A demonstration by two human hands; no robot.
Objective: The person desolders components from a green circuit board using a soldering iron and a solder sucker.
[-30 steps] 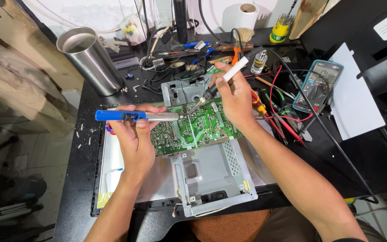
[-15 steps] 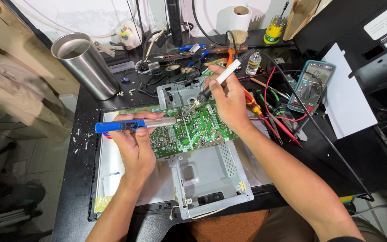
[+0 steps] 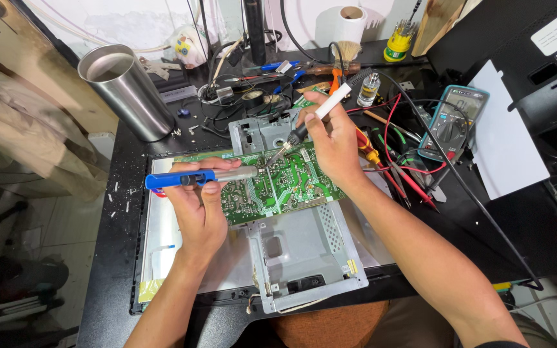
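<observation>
A green circuit board (image 3: 289,187) lies on a grey metal chassis (image 3: 304,258) of a flat panel on the black table. My left hand (image 3: 198,203) grips a blue and silver desoldering pump (image 3: 195,178), held level with its tip at the board's upper middle. My right hand (image 3: 331,143) holds a white-handled soldering iron (image 3: 314,120) like a pen. Its tip touches the board right next to the pump's tip.
A steel tumbler (image 3: 126,90) stands at the back left. A multimeter (image 3: 452,122) with red and black leads lies at the right, beside a white sheet (image 3: 504,148). Screwdrivers, cables, a brush and a paper roll (image 3: 342,23) crowd the back edge.
Both hands keep the same grip on their tools at the same spot on the board. The view has shifted slightly, with the head camera moving.
</observation>
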